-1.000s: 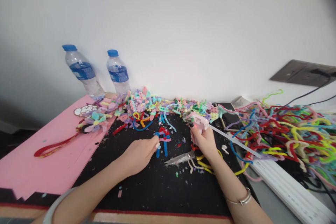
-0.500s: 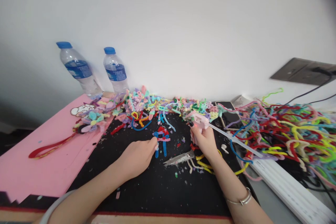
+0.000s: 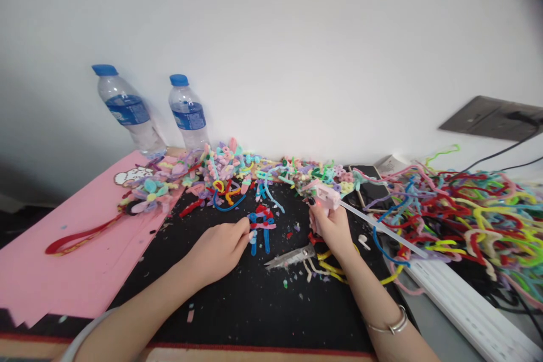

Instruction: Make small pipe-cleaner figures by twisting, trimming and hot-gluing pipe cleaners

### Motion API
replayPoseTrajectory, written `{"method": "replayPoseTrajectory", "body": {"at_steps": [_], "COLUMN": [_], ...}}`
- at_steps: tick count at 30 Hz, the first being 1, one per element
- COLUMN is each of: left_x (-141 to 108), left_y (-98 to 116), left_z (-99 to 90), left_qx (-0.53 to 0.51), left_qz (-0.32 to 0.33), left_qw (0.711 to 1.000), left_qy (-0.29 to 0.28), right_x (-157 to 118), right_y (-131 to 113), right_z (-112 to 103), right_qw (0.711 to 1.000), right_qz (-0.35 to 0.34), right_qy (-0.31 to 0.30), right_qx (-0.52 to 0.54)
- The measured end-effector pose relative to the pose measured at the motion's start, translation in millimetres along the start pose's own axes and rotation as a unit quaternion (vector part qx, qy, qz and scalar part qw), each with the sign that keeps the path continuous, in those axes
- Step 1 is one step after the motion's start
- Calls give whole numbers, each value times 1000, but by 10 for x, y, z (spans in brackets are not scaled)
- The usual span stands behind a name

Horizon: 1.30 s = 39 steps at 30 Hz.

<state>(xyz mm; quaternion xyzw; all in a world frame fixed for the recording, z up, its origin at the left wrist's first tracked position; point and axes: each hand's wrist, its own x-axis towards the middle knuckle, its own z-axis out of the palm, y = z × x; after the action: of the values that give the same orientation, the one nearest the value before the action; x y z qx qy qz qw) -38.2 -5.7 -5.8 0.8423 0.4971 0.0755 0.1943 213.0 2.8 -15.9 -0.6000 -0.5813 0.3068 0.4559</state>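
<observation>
A small piece made of blue, pink and red pipe cleaners [image 3: 266, 233] is at the middle of the black mat [image 3: 220, 317]. At its left edge my left hand [image 3: 224, 246] is closed in a pinch on it; the fingertips are partly hidden. Further right, my right hand [image 3: 333, 229] is wrapped round a pale pink hot glue gun [image 3: 327, 197], its nozzle pointing left and a small red light glowing. A long translucent glue stick [image 3: 382, 227] sticks out of the gun's back. Metal scissors [image 3: 291, 257] lie between my hands, their handles partly under my right wrist.
Pipe-cleaner scraps and shapes [image 3: 224, 167] line the wall. A tangle of long pipe cleaners [image 3: 487, 209] fills the right, beside a white power strip [image 3: 466, 308] and a phone [image 3: 369, 184]. Two water bottles [image 3: 188, 116] and pink sheets [image 3: 76, 271] are at left.
My left hand has shifted slightly left, showing more of the piece's left edge. The glue gun stays in my right hand at nearly the same spot.
</observation>
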Motion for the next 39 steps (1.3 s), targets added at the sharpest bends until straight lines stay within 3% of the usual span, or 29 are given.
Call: {"method": "replayPoseTrajectory", "body": {"at_steps": [10,39], "left_x": [5,34], "left_y": [-47,-68], "left_z": [-62,25], "left_qx": [-112,-113], "left_qz": [13,56], "left_qw": [994,992], "left_qy": [13,12], "right_x": [9,-10], "right_y": [34,46], "right_z": [4,21], "right_qw": [1000,999], "right_qz": [3,7], "right_qy": [1,-10], "right_qx": [2,-40]}}
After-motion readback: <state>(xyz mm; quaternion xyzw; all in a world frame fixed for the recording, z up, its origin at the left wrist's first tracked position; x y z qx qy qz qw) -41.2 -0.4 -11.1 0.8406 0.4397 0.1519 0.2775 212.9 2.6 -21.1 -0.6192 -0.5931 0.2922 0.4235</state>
